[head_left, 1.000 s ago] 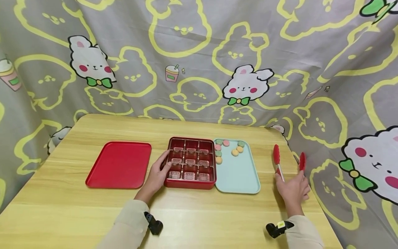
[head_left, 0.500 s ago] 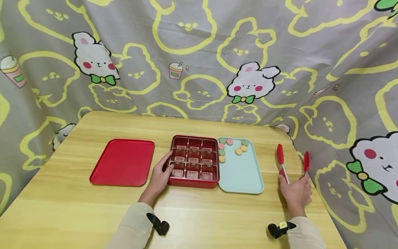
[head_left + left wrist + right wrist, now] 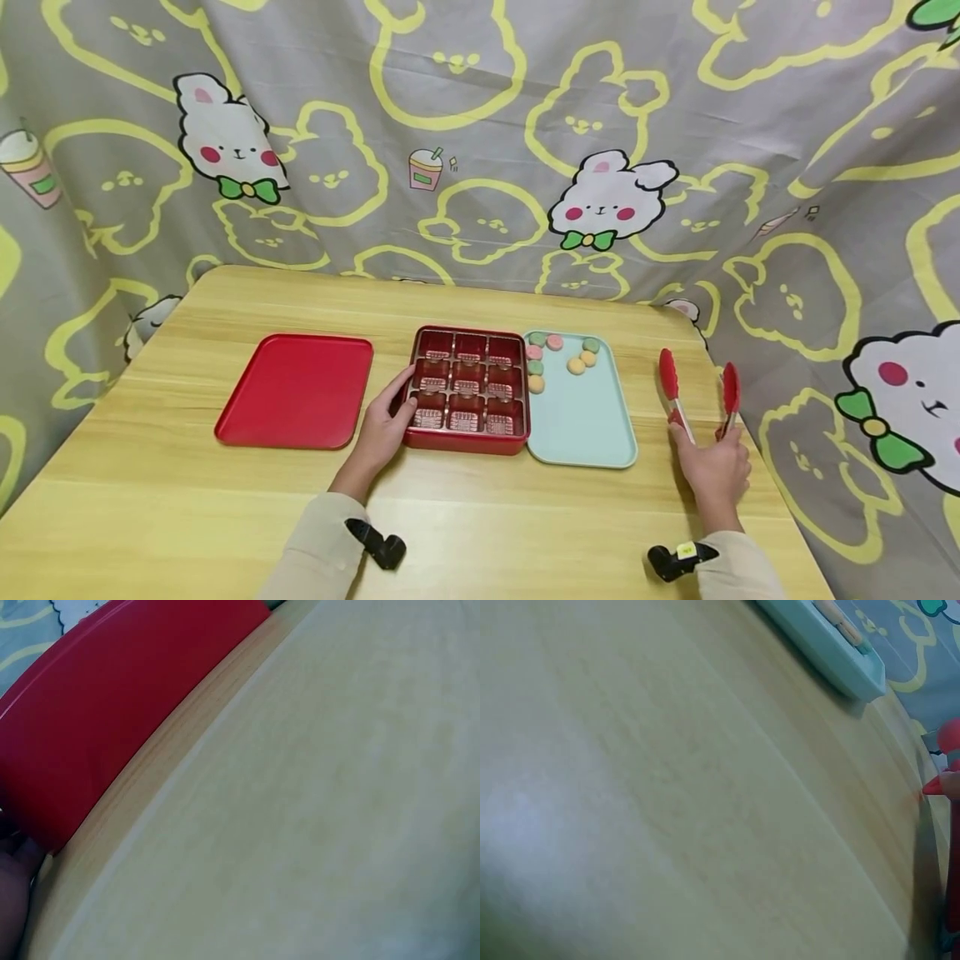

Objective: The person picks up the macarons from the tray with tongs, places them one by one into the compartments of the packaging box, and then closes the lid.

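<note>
In the head view my left hand holds the left side of a dark red box, its thumb at the rim. A clear insert with several square compartments fills the box. The red wall of the box fills the upper left of the left wrist view. At the right, my right hand grips metal tongs with red tips, their arms spread apart with nothing between them. Several pink, green and yellow macarons lie on a light blue tray between the box and the tongs.
A flat red tray or lid lies left of the box on the wooden table. The light blue tray sits right against the box's right side. A patterned curtain hangs behind the table and at its sides.
The head view has shifted slightly, moving the scene a little right. The tongs have lately tilted slightly left and their arms have come a little closer together. My left hand stays at the box.
</note>
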`<state>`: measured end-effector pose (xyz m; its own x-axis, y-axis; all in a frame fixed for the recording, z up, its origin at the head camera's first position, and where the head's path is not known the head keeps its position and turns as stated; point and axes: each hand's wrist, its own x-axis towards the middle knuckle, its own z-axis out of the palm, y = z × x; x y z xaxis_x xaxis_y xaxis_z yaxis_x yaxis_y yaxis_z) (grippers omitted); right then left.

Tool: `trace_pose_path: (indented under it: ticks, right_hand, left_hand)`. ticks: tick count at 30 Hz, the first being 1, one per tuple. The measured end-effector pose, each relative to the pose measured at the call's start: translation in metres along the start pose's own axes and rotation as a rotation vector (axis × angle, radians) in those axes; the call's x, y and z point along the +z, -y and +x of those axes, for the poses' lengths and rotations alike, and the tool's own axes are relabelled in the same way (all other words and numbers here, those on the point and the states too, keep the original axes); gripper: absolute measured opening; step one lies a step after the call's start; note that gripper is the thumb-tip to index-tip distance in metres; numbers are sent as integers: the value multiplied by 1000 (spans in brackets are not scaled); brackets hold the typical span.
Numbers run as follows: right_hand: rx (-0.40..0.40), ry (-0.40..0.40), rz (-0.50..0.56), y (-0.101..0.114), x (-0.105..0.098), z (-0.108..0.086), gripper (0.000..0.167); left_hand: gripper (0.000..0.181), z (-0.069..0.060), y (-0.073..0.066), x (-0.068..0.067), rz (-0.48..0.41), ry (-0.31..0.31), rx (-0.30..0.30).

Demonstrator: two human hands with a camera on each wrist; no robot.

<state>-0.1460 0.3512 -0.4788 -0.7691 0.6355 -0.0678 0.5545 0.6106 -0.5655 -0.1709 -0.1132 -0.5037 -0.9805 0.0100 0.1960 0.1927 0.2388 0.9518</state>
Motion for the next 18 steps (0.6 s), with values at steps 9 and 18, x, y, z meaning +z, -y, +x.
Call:
trace_pose_path:
  ticks: [9, 18]
  right_hand:
    - [-40, 20, 40, -2, 0, -4, 101]
    - [-122, 5, 106, -5, -2, -10, 80]
  left_hand:
    - [51, -4, -18, -2, -36, 5, -21]
    - [50, -7, -39, -3, -35, 20, -40]
